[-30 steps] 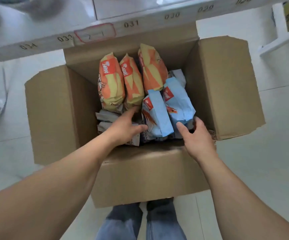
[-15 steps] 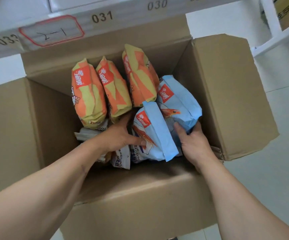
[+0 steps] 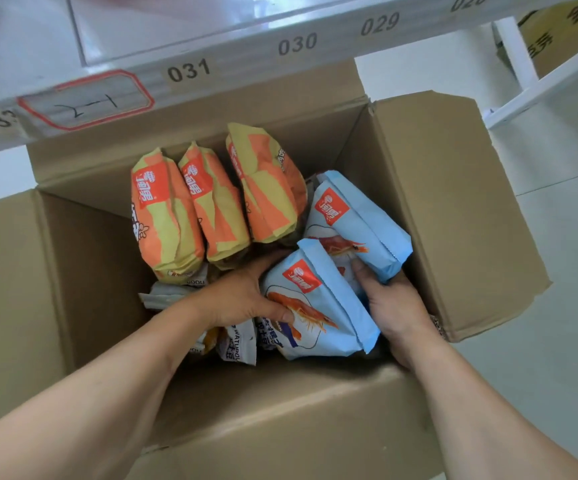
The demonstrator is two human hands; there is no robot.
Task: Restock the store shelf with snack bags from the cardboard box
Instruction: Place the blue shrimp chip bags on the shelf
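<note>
- Inside the open cardboard box, on its right side, two blue snack bags stand one behind the other.
- The left hand grips the near blue bag from its left, thumb curled on the front.
- The right hand grips the same pair from the right, fingers curled between the two bags.
- Three orange snack bags stand in a row at the far side.
- The white shelf edge with numbers runs across the far side, above the box.
</note>
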